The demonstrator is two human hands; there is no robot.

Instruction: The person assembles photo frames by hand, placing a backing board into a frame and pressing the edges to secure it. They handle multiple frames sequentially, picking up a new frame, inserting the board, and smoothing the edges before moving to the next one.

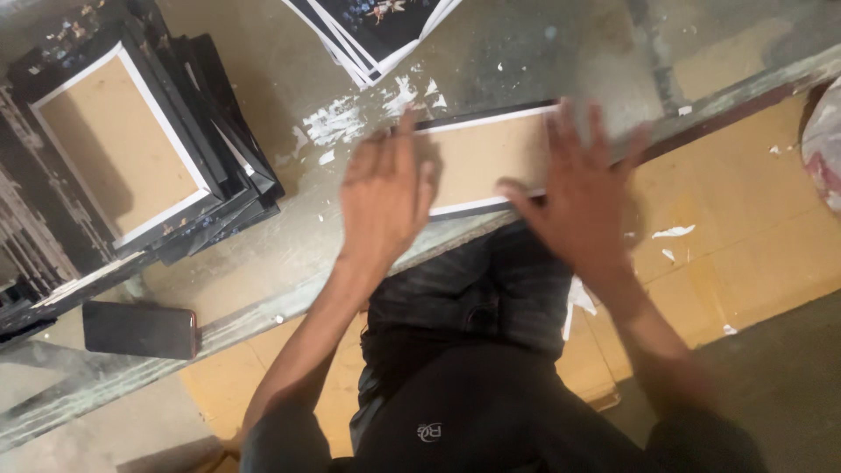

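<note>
Both flat, open palms, left hand (383, 197) and right hand (583, 197), press one backed frame (486, 158) on the glass table (263, 254), nothing gripped, finished frames (123, 140) already stacked beside.

the light is dim and warm, falling softly from above. my right hand (583, 197) is smeared with motion blur, my left hand (385, 197) a little less. the glass tabletop (543, 61) shows a dull, hazy sheen far off. near corners sink into murky shadow.
</note>
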